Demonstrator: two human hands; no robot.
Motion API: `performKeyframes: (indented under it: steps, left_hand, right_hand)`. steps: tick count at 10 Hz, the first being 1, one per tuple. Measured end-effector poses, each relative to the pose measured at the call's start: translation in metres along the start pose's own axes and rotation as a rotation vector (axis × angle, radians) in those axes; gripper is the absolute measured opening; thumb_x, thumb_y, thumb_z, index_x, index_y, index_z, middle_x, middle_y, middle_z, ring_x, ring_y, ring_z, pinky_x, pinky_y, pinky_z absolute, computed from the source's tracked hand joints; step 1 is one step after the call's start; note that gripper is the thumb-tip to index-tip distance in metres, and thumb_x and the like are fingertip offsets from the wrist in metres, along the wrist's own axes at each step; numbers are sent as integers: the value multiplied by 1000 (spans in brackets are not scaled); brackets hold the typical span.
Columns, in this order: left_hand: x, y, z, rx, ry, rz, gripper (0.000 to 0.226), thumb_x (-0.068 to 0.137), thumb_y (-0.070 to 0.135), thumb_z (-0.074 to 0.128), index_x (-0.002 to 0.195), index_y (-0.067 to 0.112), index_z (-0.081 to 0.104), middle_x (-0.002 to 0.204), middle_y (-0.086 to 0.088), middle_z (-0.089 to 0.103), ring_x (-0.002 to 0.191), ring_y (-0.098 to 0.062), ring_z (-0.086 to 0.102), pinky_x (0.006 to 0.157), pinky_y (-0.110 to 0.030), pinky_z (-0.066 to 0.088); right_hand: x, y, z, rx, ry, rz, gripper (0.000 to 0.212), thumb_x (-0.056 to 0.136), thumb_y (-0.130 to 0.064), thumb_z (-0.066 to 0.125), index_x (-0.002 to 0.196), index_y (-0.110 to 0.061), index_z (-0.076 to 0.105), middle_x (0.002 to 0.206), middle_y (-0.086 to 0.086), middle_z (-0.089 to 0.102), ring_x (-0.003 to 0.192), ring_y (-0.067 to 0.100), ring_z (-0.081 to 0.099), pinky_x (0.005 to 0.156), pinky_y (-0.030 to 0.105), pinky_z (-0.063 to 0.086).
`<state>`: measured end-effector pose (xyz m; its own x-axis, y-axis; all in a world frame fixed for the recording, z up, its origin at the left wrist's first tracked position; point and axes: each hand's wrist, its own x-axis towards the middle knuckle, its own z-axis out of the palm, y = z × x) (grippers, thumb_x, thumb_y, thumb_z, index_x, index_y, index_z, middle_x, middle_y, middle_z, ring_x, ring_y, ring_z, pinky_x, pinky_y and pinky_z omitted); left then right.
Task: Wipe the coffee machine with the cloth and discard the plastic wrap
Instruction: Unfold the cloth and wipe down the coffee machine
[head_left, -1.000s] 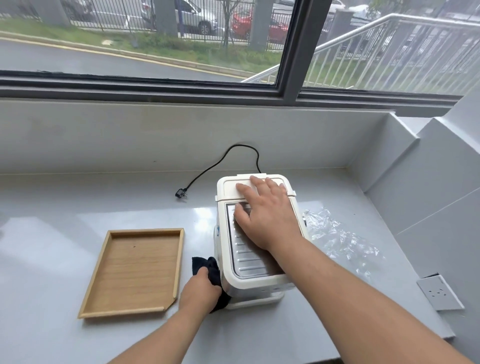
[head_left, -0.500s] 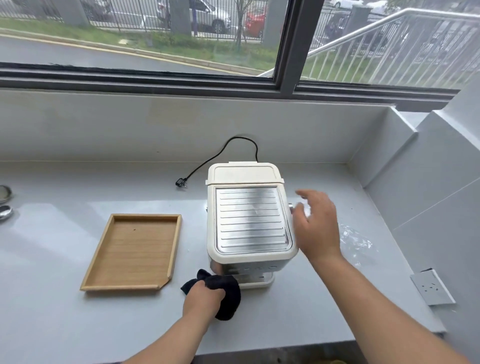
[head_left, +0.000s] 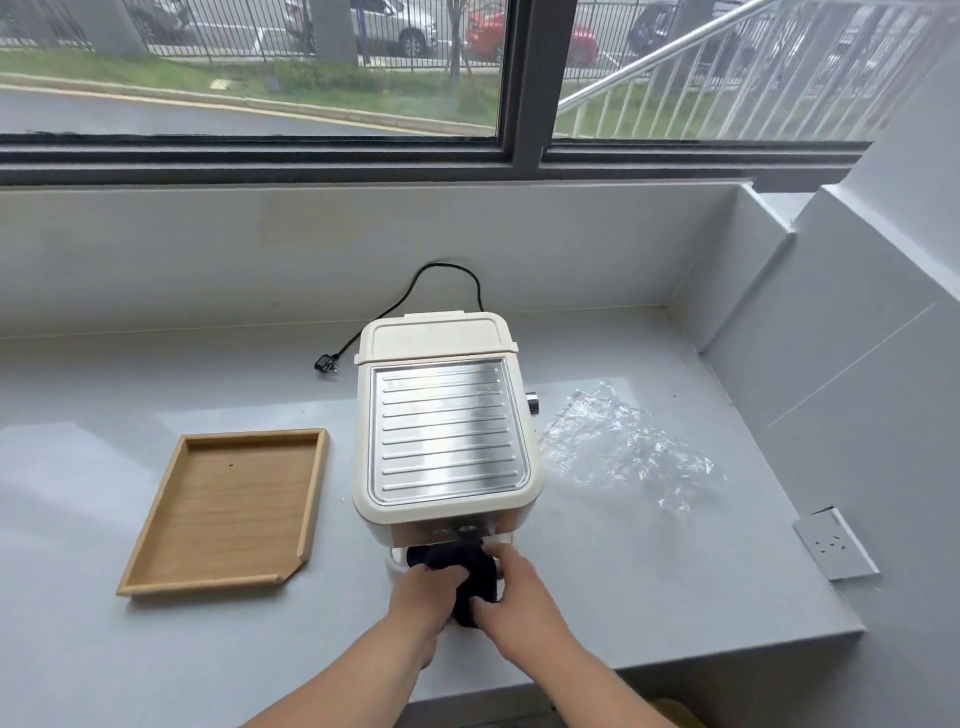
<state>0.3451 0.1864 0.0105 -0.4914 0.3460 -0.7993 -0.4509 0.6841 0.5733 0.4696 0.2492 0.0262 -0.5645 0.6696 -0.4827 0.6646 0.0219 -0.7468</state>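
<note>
A cream coffee machine with a ribbed steel top stands mid-counter, its front facing me. A dark cloth is bunched against the machine's lower front. My left hand grips the cloth from the left. My right hand touches it from the right, fingers on the fabric. Crumpled clear plastic wrap lies flat on the counter just right of the machine, apart from both hands.
A shallow wooden tray lies left of the machine. The black power cord with its plug trails behind, unplugged. A white socket plate sits on the right wall. The counter's front edge runs just below my hands.
My right hand left the machine's top, passed its right side and came down onto the cloth. My left hand carried the cloth from the machine's left front corner to its front.
</note>
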Motion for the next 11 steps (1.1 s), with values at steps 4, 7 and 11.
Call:
performKeyframes:
  steps: [4, 7, 11]
  left_hand:
    - [-7, 6, 27, -60, -188, -66, 16, 100, 17, 63, 114, 16, 69, 95, -3, 82, 92, -19, 77, 66, -29, 59]
    - [-35, 37, 59, 689, -180, 292, 25, 78, 49, 57, 76, 24, 54, 78, 10, 63, 69, -19, 57, 65, -31, 42]
    - [-136, 104, 91, 1018, -45, 1006, 32, 92, 50, 49, 123, 45, 48, 127, 22, 56, 108, -6, 57, 81, -28, 42]
  right_hand:
    - [10, 34, 11, -229, 107, -121, 80, 83, -33, 65, 154, -29, 28, 128, 1, 41, 105, 27, 63, 80, 31, 52]
    - [29, 43, -38, -204, 217, -8, 29, 91, -18, 52, 119, -19, 58, 114, 6, 48, 85, 32, 61, 77, 40, 53]
    - [67, 41, -62, 768, 458, -366, 29, 105, -16, 51, 125, 4, 58, 92, -5, 65, 82, 7, 71, 74, 24, 58]
